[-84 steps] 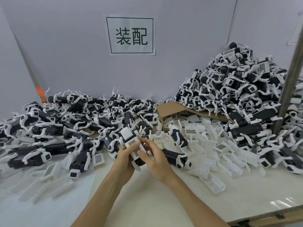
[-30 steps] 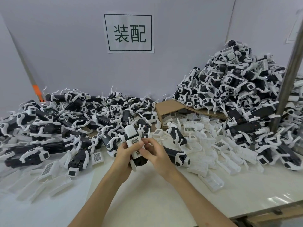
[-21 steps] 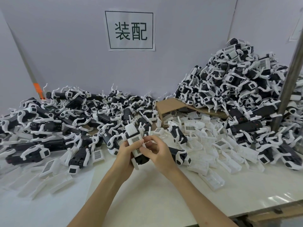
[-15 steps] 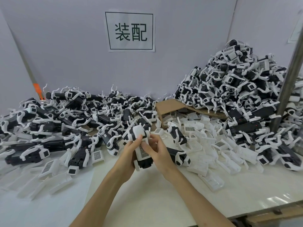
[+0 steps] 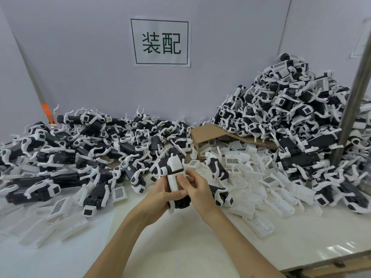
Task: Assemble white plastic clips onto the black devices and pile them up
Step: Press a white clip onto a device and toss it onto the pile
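Both hands are at centre frame, just above the desk (image 5: 180, 247), sharing one black device (image 5: 181, 203). The left hand (image 5: 160, 194) has its grip closed round the body from the left side, fingers curled under it. The right hand (image 5: 197, 189) has its grip closed on the same device from the right, thumb pressed flat on the barcode face of the white clip (image 5: 175, 169). The clip sits along the top of the device, its far end tilted up and away from the person, and the black end pokes out below the hands. I can't tell whether the clip is fully seated. A low pile (image 5: 90, 141) of clipped devices spreads across the left side of the desk to the back wall. A tall pile (image 5: 285, 109) is heaped at the right rear, partly on a flattened cardboard sheet (image 5: 208, 131). Loose white clips (image 5: 251, 177) lie scattered just right of the hands, with more loose clips (image 5: 56, 213) at front left. A printed sign (image 5: 160, 42) hangs on the wall above. A metal pole (image 5: 353, 97) stands at the right edge, in front of the tall pile.
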Available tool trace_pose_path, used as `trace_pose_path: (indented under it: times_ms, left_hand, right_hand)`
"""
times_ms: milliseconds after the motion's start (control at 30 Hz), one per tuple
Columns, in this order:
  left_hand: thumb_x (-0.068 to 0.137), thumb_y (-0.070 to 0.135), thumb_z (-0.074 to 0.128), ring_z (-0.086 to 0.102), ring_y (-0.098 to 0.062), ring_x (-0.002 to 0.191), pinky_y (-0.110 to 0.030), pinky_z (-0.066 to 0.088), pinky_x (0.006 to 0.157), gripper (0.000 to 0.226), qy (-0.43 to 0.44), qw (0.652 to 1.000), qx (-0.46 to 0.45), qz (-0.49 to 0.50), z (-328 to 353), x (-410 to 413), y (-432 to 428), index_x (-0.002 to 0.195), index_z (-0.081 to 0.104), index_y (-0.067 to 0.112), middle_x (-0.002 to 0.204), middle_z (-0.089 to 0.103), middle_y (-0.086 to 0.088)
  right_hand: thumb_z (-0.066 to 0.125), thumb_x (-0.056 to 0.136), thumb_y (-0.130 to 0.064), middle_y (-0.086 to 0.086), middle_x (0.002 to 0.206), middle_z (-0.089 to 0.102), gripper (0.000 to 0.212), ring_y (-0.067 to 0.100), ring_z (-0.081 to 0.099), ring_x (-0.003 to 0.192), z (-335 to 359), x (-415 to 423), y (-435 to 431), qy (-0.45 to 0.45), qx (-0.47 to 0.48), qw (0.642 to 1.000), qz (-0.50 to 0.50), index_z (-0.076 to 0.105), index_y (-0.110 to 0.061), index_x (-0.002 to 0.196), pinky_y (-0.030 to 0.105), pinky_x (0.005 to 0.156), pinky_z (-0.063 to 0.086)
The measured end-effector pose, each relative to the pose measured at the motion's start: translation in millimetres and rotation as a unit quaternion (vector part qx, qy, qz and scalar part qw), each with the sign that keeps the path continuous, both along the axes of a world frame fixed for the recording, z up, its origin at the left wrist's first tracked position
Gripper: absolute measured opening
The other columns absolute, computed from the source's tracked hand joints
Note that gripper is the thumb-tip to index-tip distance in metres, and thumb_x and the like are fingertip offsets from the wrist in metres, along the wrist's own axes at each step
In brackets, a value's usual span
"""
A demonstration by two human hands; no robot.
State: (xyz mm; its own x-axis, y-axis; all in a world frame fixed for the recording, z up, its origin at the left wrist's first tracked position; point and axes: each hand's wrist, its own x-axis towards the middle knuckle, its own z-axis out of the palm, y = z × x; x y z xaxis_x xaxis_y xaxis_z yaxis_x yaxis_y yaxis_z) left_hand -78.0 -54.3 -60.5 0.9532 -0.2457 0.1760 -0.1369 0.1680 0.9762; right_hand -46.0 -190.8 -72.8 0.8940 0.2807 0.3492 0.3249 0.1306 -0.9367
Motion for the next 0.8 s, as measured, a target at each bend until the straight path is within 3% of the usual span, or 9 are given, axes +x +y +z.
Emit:
trace_pose_path:
  times_ms: [100,300,467,567,700,800]
  left_hand:
    - [0.076,-0.003,0.069,0.064,-0.040,0.100,-0.046,0.052,0.081,0.047,-0.008,1.000,0.017,0.006,-0.1,0.9,-0.3,0.122,0.062,0.001,0.119,0.063,-0.033]
    - [0.076,0.002,0.067,0.071,-0.029,0.093,-0.037,0.059,0.074,0.034,-0.008,0.999,-0.022,0.038,-3.1,-0.8,-10.7,0.106,0.074,0.019,0.109,0.073,-0.017]
    - [0.072,0.005,0.066,0.071,-0.029,0.084,-0.038,0.059,0.068,0.047,0.014,0.997,-0.025,0.077,-5.6,2.3,-12.7,0.119,0.060,0.001,0.103,0.073,-0.018]
    - [0.073,0.002,0.066,0.069,-0.029,0.082,-0.037,0.056,0.065,0.047,0.017,0.998,-0.033,0.059,-4.6,2.3,-11.1,0.120,0.061,0.004,0.103,0.071,-0.018]
    - [0.073,0.001,0.066,0.067,-0.029,0.082,-0.037,0.055,0.064,0.041,0.016,0.998,-0.044,0.033,-4.3,3.3,-10.3,0.114,0.068,0.010,0.102,0.069,-0.017]
    - [0.074,0.001,0.067,0.069,-0.029,0.087,-0.037,0.056,0.068,0.040,0.016,0.998,-0.049,0.027,-4.5,3.3,-9.0,0.112,0.070,0.013,0.104,0.070,-0.017]
  right_hand:
    - [0.064,0.091,-0.035,-0.001,0.088,0.073,0.021,0.014,0.070,0.087,0.9,-1.0,-1.0,-0.003,-0.007,1.000,0.002,0.069,-0.018,0.103,0.028,0.076,0.054]
    - [0.067,0.086,-0.035,0.017,0.100,0.072,0.036,0.032,0.069,0.100,-0.2,-0.4,0.0,0.015,0.017,1.000,0.000,0.065,-0.011,0.113,0.043,0.089,0.056]
    - [0.067,0.085,-0.036,0.006,0.104,0.071,0.038,0.027,0.069,0.105,0.7,-0.5,0.2,0.035,0.013,0.999,0.017,0.063,-0.013,0.114,0.040,0.092,0.056]
    - [0.070,0.084,-0.032,0.009,0.112,0.072,0.036,0.027,0.067,0.110,1.8,-0.6,-0.9,0.038,0.029,0.999,0.012,0.065,-0.014,0.115,0.042,0.095,0.056]
    - [0.076,0.075,-0.028,0.002,0.118,0.070,0.046,0.020,0.068,0.108,5.0,-1.1,-1.3,0.047,0.066,0.997,0.003,0.061,-0.024,0.118,0.032,0.084,0.058]
    - [0.076,0.075,-0.027,0.005,0.122,0.068,0.051,0.021,0.067,0.110,4.7,-1.5,-1.2,0.045,0.073,0.996,0.005,0.059,-0.023,0.122,0.036,0.088,0.059]
